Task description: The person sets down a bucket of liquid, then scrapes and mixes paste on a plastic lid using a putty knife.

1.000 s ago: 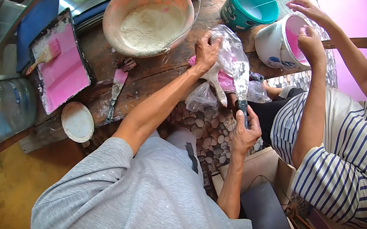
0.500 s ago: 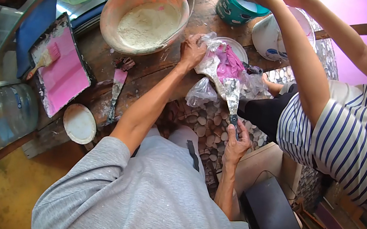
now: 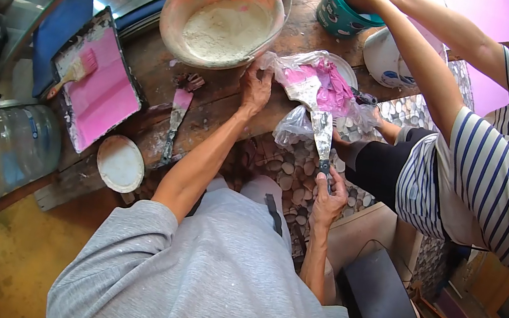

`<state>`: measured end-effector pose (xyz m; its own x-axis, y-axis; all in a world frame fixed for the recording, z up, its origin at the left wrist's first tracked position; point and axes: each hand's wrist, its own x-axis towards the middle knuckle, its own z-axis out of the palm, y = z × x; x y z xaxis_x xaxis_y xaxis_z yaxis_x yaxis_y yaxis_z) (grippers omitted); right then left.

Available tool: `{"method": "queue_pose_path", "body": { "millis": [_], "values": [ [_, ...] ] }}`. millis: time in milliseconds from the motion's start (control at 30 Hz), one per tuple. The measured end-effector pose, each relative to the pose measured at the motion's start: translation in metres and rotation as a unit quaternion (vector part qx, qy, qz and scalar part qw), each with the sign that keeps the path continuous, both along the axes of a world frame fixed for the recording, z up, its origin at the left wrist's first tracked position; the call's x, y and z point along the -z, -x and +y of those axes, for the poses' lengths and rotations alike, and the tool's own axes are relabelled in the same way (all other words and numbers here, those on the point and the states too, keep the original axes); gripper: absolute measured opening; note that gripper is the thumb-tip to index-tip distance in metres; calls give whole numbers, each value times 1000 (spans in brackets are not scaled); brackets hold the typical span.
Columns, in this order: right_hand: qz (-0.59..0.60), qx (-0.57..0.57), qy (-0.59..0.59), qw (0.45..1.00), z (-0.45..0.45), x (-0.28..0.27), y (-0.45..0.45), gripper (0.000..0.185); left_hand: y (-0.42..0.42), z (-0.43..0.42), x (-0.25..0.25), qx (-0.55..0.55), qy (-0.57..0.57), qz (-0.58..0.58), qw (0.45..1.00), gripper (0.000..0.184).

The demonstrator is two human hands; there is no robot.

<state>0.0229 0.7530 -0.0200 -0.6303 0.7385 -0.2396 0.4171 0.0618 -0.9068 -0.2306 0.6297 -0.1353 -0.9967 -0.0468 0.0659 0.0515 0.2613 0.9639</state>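
My left hand (image 3: pixel 255 88) pinches the edge of a clear plastic bag (image 3: pixel 276 64), just below a large orange bucket (image 3: pixel 178 13) of pale powder. Pink, crumpled material (image 3: pixel 333 90) lies in the opened bag on the wooden bench. My right hand (image 3: pixel 329 199) is wrapped round the dark handle of a putty knife (image 3: pixel 322 133). The knife's pale-smeared blade points up to the bag and overlaps its lower edge. A knotted part of the plastic (image 3: pixel 292 127) hangs over the bench's front edge.
A co-worker in a striped shirt (image 3: pixel 498 168) has both hands in a teal bucket (image 3: pixel 339 20). Beside it is a white bucket (image 3: pixel 388 60). Leftward are a pink paint tray (image 3: pixel 103 91) with a brush (image 3: pixel 79 70), another scraper (image 3: pixel 176 118), a white lid (image 3: pixel 120 165) and a water jug (image 3: pixel 15 147).
The bag has been opened out, showing its pink contents. My left hand has moved left and down. The co-worker's hands have gone from the white bucket into the teal one.
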Motion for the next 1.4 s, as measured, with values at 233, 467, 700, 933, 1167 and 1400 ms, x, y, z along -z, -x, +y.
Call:
{"method": "queue_pose_path", "body": {
  "millis": [233, 467, 700, 933, 1167, 1400],
  "values": [
    [-6, -6, 24, 1000, -19, -2, 3, 29, -12, -32, 11, -37, -4, 51, 998, 32],
    [21, 3, 43, 999, -32, -4, 6, 29, -55, -38, -21, 51, -47, -101, 992, 33],
    [13, 37, 104, 994, -35, -8, -1, 30, -62, -5, -32, 27, -57, -126, 990, 33],
    [35, 64, 107, 992, -23, -3, -17, 31, -71, 22, -45, 66, 146, -6, 987, 49],
    [42, 77, 149, 985, -21, 5, -25, 31, -77, 4, -13, 72, -73, -154, 983, 36],
    [59, 86, 154, 983, -27, 4, -20, 30, -83, -17, -18, 69, -49, -184, 979, 35]
  ]
}}
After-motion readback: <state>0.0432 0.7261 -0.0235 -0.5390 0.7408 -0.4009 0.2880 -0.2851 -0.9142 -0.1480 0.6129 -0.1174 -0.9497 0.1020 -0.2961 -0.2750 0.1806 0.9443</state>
